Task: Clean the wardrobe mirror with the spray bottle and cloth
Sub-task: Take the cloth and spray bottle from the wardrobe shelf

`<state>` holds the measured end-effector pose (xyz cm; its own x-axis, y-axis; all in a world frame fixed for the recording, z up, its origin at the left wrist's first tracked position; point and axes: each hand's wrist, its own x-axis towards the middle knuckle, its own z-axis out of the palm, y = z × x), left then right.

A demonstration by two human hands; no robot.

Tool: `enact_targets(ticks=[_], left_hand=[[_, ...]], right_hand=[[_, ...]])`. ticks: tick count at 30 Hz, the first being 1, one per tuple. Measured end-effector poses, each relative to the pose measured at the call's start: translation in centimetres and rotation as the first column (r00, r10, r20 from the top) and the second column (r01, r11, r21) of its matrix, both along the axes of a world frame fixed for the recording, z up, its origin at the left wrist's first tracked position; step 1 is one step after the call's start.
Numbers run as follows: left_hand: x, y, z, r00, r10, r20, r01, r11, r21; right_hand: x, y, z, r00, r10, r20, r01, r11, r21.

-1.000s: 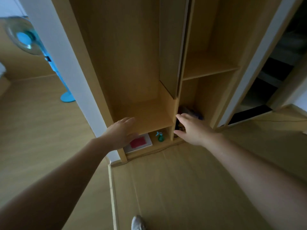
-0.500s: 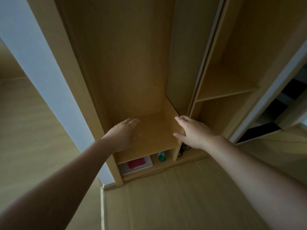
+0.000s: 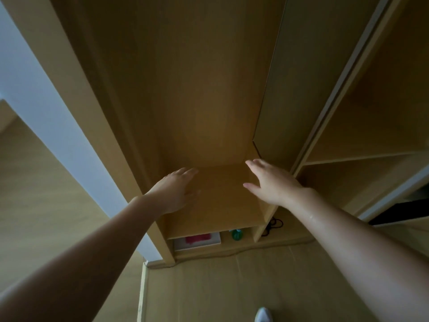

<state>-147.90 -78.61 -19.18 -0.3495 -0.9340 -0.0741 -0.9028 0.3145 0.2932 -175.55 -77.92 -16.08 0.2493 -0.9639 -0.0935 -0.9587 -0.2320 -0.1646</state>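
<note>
Wooden wardrobe shelf (image 3: 222, 205) lies under the left hand (image 3: 174, 189) and right hand (image 3: 271, 182), fingers (image 3: 254, 165) straight, spread, holding nothing. Below the fingers, the green spray bottle (image 3: 236, 234) stands beside the red cloth (image 3: 200, 238).

Black cable (image 3: 274, 223), white shoe (image 3: 263, 316)

Wardrobe (image 3: 209, 101) — smooth matt wood

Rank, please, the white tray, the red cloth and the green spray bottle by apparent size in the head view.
1. white tray
2. red cloth, lying on it
3. green spray bottle
All sit similarly far away, partly hidden under the shelf.
</note>
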Motion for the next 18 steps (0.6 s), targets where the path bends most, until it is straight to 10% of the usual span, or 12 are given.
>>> enact_targets(ticks=[18], left_hand=[[-5.7,-8.3,-3.4,0.975,0.222,-0.013,-0.222,0.973,-0.065]], right_hand=[[-2.0,-12.0,-6.1,0.967,0.153,0.202,-0.157,0.988,0.002]])
